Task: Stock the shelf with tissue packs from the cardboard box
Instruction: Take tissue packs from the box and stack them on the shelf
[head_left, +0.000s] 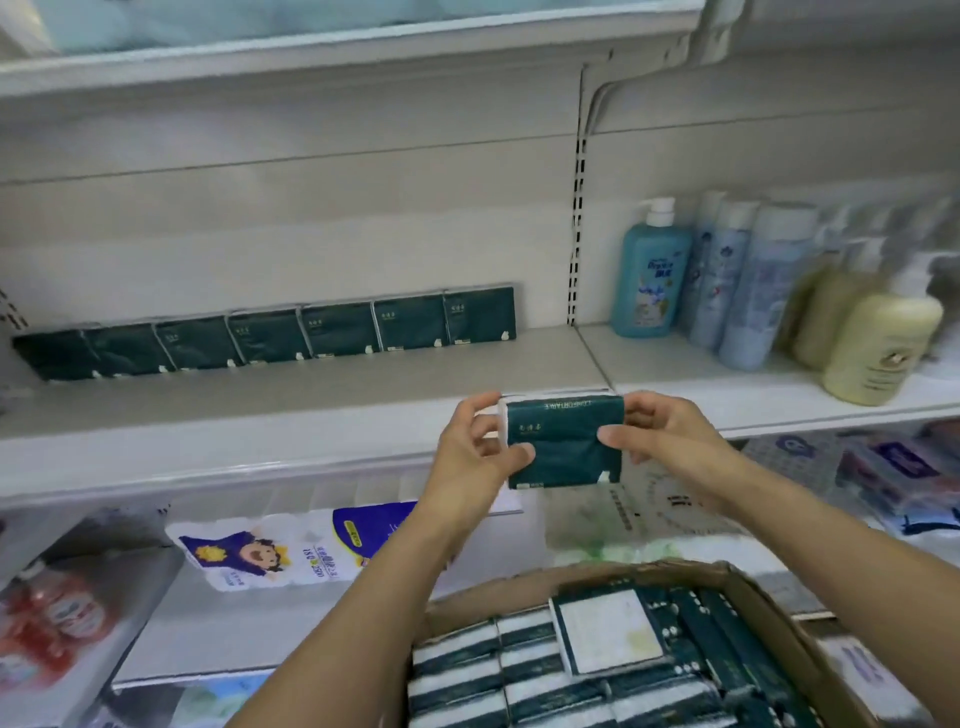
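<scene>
Seven dark green tissue packs (270, 340) stand upright in a row along the back of the shelf (311, 415), edge to edge against the rear panel. On my feed both hands have an eighth pack (563, 441) held up right at the shelf's front lip, well apart from that row; can't tell if it actually touches the lip. The left hand (475, 452) pinches the pack's left end, thumb on the green face, fingers curled round the white side; the right hand (670, 436) grips the right end, thumb laid across the front. The pack's face is toward the camera and the lettering along its top edge reads upside down.

Below the arms the cardboard box (753, 592) sits open, crammed with more green-and-white packs (519, 675); one white-faced pack (608, 631) lies tilted on top of the rest.

In the next bay to the right there's a blue pump bottle (649, 275), then some pale blue bottles (748, 286), then a cream lotion bottle (878, 348) nearest the front. One shelf down I see a toilet roll multipack (291, 551) with a cartoon kid on it; a red packet (52, 618) sits far left, too blurry to read.
</scene>
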